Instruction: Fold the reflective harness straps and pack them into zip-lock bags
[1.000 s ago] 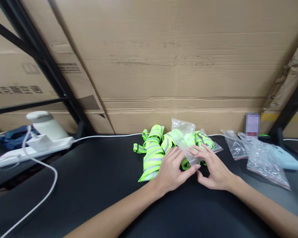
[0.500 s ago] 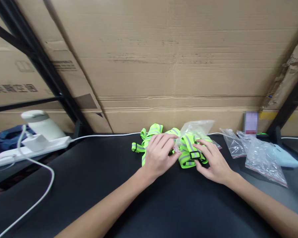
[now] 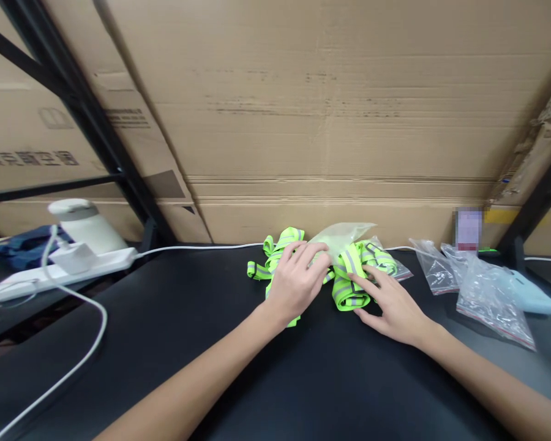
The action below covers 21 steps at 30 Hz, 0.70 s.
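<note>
Head view: a black tabletop (image 3: pixel 275 392) ran up to a large cardboard panel (image 3: pixel 321 135), with a black metal frame (image 3: pixel 114 153) at the left. On that side a pale bottle (image 3: pixel 92 229) stood behind a white power strip (image 3: pixel 114 261), a plugged-in white adapter (image 3: pixel 77 258) and dark blue cloth (image 3: pixel 22 246) near it. A white cable (image 3: pixel 103 318) looped over the tabletop. At the far right, clear bags (image 3: pixel 489 306) lay flat, partly over a light blue object (image 3: pixel 530 291).

The green strap roll (image 3: pixel 350 291) sat between the two hands, just below a clear plastic bag (image 3: pixel 349 234). The right hand (image 3: pixel 392 306) was loosely open, fingers spread and touching the roll's right side. The left hand (image 3: pixel 298 283) was curled at the bag's near end; whether it pinched the plastic could not be told, its fingertips being hard to make out. It also hid much of a green strap bundle (image 3: pixel 290 237) behind it. Another green bundle (image 3: pixel 383 260) lay beyond the right hand, clear plastic around it. A small upright item (image 3: pixel 467 229) was blurred by pixelation.
</note>
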Each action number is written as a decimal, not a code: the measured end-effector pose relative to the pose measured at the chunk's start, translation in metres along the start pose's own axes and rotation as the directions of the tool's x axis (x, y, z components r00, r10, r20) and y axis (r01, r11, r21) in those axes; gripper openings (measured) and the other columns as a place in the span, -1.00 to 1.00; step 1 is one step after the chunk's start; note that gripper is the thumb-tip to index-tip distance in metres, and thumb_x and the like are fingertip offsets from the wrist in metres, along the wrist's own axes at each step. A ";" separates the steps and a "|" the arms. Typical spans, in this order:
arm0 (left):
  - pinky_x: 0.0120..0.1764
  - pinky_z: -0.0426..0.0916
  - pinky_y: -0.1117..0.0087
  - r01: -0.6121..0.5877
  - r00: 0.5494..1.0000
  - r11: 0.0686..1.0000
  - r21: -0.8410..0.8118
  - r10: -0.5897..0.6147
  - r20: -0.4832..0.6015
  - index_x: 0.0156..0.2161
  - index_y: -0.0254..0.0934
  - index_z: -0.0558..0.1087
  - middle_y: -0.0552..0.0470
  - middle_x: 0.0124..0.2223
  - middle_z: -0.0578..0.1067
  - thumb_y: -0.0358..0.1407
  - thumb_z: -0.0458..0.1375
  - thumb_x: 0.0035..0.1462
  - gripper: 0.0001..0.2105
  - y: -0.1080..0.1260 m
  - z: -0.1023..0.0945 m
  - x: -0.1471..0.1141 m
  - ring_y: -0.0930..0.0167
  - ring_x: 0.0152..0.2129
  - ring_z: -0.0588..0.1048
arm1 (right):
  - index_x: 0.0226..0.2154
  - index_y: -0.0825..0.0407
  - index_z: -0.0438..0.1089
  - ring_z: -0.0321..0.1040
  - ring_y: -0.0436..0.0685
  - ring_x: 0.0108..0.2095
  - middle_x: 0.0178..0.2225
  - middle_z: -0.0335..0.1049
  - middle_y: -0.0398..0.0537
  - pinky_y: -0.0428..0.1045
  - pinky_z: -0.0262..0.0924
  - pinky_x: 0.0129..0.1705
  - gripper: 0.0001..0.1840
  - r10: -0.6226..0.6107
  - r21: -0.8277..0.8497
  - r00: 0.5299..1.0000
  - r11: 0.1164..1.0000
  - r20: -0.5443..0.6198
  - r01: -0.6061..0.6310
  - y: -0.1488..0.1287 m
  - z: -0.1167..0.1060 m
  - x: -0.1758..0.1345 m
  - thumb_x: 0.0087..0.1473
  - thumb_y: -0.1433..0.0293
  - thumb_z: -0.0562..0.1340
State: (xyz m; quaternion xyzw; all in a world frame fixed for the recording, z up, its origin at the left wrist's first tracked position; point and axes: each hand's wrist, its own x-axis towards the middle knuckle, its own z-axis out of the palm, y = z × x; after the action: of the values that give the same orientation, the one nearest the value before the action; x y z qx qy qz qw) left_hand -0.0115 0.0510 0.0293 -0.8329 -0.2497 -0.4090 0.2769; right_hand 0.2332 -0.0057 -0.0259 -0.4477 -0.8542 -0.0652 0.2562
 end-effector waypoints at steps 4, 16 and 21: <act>-0.05 0.29 0.17 -0.026 1.000 0.997 0.075 0.025 0.007 -0.24 -0.23 0.45 -0.04 -0.14 0.58 -0.51 0.03 0.31 -0.81 -0.004 -0.004 0.004 0.29 -0.27 0.49 | 0.29 -0.09 0.23 0.17 0.45 0.30 0.31 0.13 0.25 0.36 0.26 0.20 -0.41 0.015 -0.028 1.000 0.999 0.004 -0.015 -0.003 0.003 0.000 0.25 0.24 0.24; -0.21 0.36 0.25 -0.043 0.936 0.999 -0.023 0.048 0.350 -0.14 -0.27 0.42 -0.03 -0.23 0.56 -0.45 0.03 0.34 -0.87 0.007 0.012 -0.009 0.25 -0.26 0.50 | 0.15 0.03 0.31 0.09 0.48 0.35 0.41 -0.03 0.31 0.35 0.25 0.20 -0.48 0.012 -0.048 1.000 0.999 -0.013 -0.012 -0.012 0.000 0.003 0.20 0.19 0.28; -0.20 0.39 0.24 -0.018 0.933 0.999 -0.052 0.035 0.358 -0.16 -0.27 0.41 -0.03 -0.23 0.56 -0.48 0.03 0.30 -0.86 0.007 0.012 -0.010 0.24 -0.24 0.51 | 0.26 0.00 0.21 0.11 0.43 0.35 0.40 0.03 0.27 0.36 0.24 0.22 -0.39 -0.009 -0.038 1.000 0.999 0.028 0.010 -0.012 0.000 0.003 0.24 0.17 0.25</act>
State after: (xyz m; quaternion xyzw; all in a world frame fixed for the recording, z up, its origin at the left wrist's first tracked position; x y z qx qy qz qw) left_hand -0.0060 0.0522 0.0134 -0.9031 -0.2751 -0.2522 0.2123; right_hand 0.2217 -0.0105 -0.0233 -0.4492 -0.8585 -0.0767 0.2353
